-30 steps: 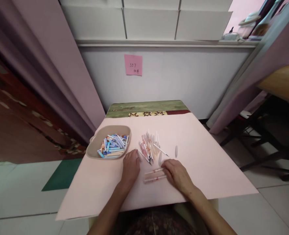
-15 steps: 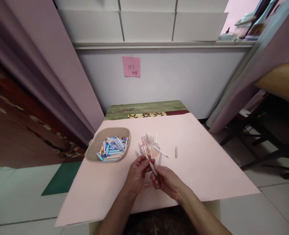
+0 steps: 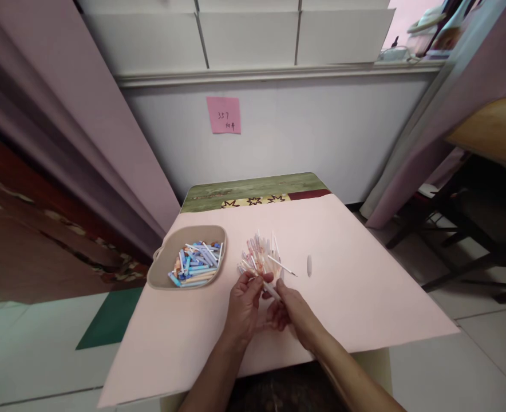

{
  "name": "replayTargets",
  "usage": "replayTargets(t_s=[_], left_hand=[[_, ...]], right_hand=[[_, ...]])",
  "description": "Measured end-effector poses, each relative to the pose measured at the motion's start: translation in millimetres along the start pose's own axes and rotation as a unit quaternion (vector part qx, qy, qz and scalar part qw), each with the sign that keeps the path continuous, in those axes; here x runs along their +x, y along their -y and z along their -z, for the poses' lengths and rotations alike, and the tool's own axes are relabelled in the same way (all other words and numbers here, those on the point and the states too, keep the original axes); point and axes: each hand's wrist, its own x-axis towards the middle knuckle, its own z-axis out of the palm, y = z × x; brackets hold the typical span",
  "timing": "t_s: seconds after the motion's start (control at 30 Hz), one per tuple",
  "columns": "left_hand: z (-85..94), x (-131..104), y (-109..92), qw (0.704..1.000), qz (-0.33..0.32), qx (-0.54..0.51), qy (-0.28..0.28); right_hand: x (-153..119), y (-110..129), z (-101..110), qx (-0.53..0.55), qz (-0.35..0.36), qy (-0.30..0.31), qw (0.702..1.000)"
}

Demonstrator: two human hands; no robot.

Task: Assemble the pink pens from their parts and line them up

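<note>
My left hand (image 3: pixel 245 306) and my right hand (image 3: pixel 291 309) meet just above the pink sheet (image 3: pixel 364 297), fingertips together. Between them they pinch a thin white pen part (image 3: pixel 271 291), tilted down to the right. Just beyond my fingers lies a loose pile of clear and pink pen parts (image 3: pixel 259 256), with a white refill (image 3: pixel 282 266) sticking out to the right. A small clear cap (image 3: pixel 309 265) lies alone to the right of the pile.
A beige tray (image 3: pixel 162 269) with several blue and white pen pieces sits at the left of the sheet. The green table edge (image 3: pixel 253 190) meets a white wall with a pink sticky note (image 3: pixel 223 114). Dark chair legs (image 3: pixel 459 252) stand at right.
Both hands left the table, where they lay beside two clear pens, and came together holding a thin pen part. The view has shifted slightly.
</note>
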Motion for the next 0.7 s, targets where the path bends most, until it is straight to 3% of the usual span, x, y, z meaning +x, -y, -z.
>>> replayTargets(t_s=[0.07,0.2,0.33,0.5,0.63,0.7], left_hand=[[-1.1,-0.6,-2.4,1.0,0.004,0.005,0.01],[-0.2,0.9,-5.4,1.0,-0.023,-0.001,-0.02],[-1.0,1.5,-6.2,1.0,-0.008,0.011,0.001],[-1.8,3.5,-8.4,0.999,-0.026,0.006,-0.03],[-2.0,6.7,-11.1,1.0,-0.007,0.006,-0.021],[-2.9,9.1,-12.0,0.999,0.0,-0.001,-0.033]], right_hand=[[0.0,-0.4,-0.2,0.015,-0.013,0.003,1.0],[0.4,1.9,1.4,0.048,0.081,-0.018,0.995],[1.3,2.8,1.4,0.051,0.007,-0.012,0.999],[1.1,2.8,0.6,0.068,0.058,-0.025,0.996],[2.9,3.2,-0.3,0.061,-0.006,0.016,0.998],[6.0,3.1,0.4,0.039,0.0,0.013,0.999]])
